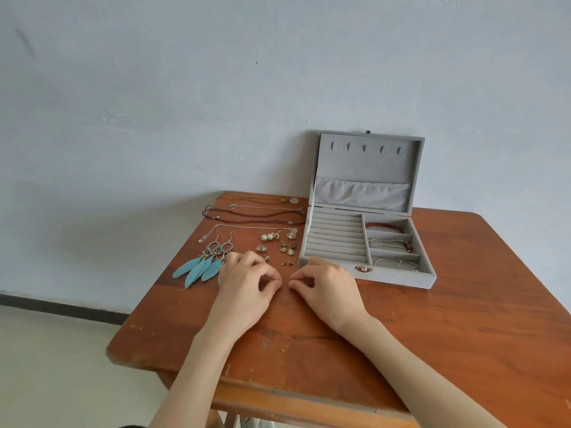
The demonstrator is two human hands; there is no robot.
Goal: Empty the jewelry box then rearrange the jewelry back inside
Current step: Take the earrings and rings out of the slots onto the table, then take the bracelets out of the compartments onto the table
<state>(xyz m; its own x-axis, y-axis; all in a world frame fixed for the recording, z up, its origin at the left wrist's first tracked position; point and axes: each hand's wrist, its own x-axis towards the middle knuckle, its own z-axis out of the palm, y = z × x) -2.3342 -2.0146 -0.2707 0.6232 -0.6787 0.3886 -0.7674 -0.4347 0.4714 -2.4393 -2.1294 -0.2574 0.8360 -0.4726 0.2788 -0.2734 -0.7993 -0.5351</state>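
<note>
The grey velvet jewelry box stands open at the table's back right. Its ring rolls are bare, and three bracelets lie in the right compartments: a red beaded one and two thin ones. Left of the box lie necklaces, blue feather earrings, pearl earrings and small studs. My left hand and right hand rest on the table in front of the jewelry. Each has its fingers curled and thumb against forefinger. I see nothing between the fingertips.
The brown wooden table stands against a pale blue wall. Its left edge and front edge fall off to a light floor. The box lid stands upright at the back.
</note>
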